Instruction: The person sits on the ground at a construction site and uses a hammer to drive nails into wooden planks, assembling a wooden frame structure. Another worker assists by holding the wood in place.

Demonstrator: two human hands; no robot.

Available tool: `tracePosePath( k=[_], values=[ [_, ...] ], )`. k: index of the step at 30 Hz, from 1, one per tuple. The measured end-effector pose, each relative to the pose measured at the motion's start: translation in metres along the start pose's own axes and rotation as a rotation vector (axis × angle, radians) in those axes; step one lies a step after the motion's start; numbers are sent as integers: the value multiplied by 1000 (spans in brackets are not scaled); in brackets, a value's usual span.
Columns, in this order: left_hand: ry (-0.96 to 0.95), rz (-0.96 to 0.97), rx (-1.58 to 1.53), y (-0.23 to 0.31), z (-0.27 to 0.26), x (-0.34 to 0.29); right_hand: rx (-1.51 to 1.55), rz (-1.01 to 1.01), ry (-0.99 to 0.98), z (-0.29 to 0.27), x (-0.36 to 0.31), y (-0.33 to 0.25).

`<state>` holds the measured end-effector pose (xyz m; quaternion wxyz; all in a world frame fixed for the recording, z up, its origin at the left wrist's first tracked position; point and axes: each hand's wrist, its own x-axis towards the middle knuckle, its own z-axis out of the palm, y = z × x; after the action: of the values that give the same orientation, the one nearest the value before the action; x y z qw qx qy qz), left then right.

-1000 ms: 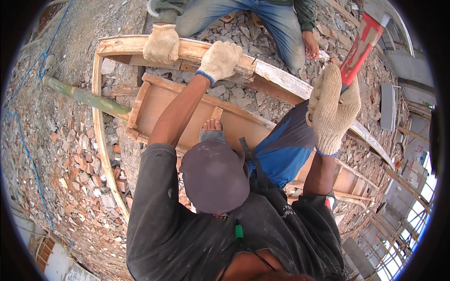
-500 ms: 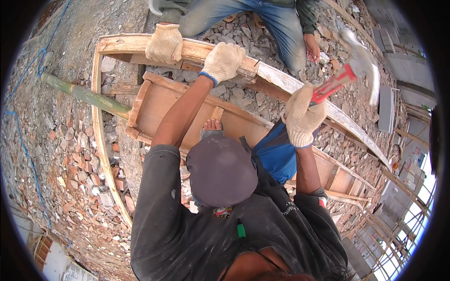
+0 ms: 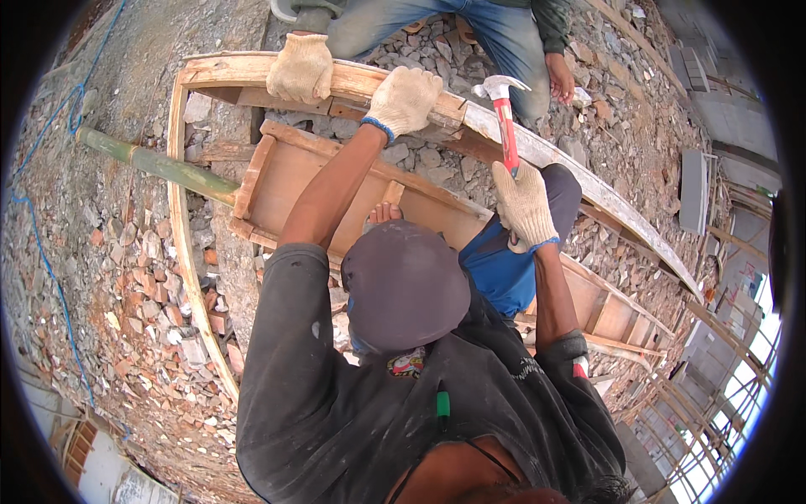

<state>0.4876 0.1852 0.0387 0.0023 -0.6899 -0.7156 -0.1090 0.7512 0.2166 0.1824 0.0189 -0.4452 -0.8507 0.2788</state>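
My left hand (image 3: 405, 101), in a cream knit glove with a blue cuff, is closed over a long wooden beam (image 3: 348, 78). In my right hand (image 3: 526, 202), also gloved, is a claw hammer (image 3: 506, 134) with a red handle. Its metal head points away from me, just above where the pale beam meets a white-smeared board (image 3: 579, 178). From this view I cannot tell whether the head touches the wood. Left of my left hand, another person's gloved hand (image 3: 300, 69) grips the same beam.
The other person's bare hand (image 3: 560, 78) hangs beside a jeans-clad knee (image 3: 516, 76). A plywood panel with a wooden frame (image 3: 285, 181) lies below the beam, a bamboo pole (image 3: 159, 165) at its left end. Broken rubble (image 3: 159, 294) covers the ground. A blue rope (image 3: 57, 294) runs along the left.
My right hand has swung the hammer leftward, from tilted out to the right to nearly straight away from me. My left hand and the other person's glove stay on the beam.
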Motion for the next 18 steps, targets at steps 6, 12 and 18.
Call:
tracePosePath(
  k=[6,12,18],
  values=[
    [-35,-7,15,2,1,-7,647,104,288,-69,5,-63],
    [-24,17,-9,5,4,0,51,-97,308,8,17,16],
    [-42,-4,52,0,4,-8,467,-29,374,-50,20,-41]
  ],
)
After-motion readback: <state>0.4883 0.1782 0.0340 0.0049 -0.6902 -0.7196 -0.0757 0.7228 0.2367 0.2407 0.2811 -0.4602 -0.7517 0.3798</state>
